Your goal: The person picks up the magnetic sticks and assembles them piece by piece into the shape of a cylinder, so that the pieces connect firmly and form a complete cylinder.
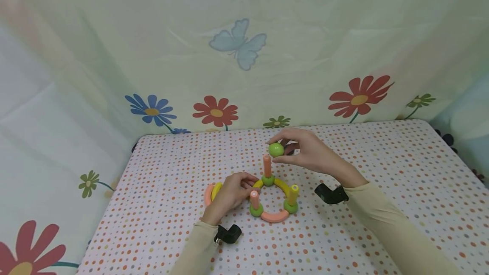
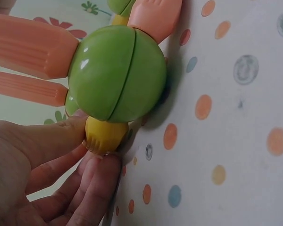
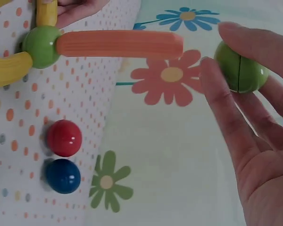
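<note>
Between its thumb and fingers, my right hand (image 1: 311, 150) pinches a green ball (image 1: 276, 150) with a seam round it. The ball is just above the top of the far upright orange rod (image 1: 267, 166). That rod stands in a green ball joint (image 1: 268, 180) of a ring made of yellow and orange curved pieces. A second orange rod (image 1: 254, 199) and a yellow rod (image 1: 293, 194) rise from the ring's other green joints. At the ring's left side, my left hand (image 1: 232, 192) holds a yellow curved piece (image 2: 104, 136) between thumb and fingers, close to the table.
Loose orange (image 1: 208, 195) and yellow (image 1: 216, 190) curved pieces lie left of my left hand. A red ball (image 3: 64, 138) and a blue ball (image 3: 63, 176) sit side by side on the dotted tablecloth (image 1: 168, 173). A flowered curtain (image 1: 298, 54) hangs behind the table.
</note>
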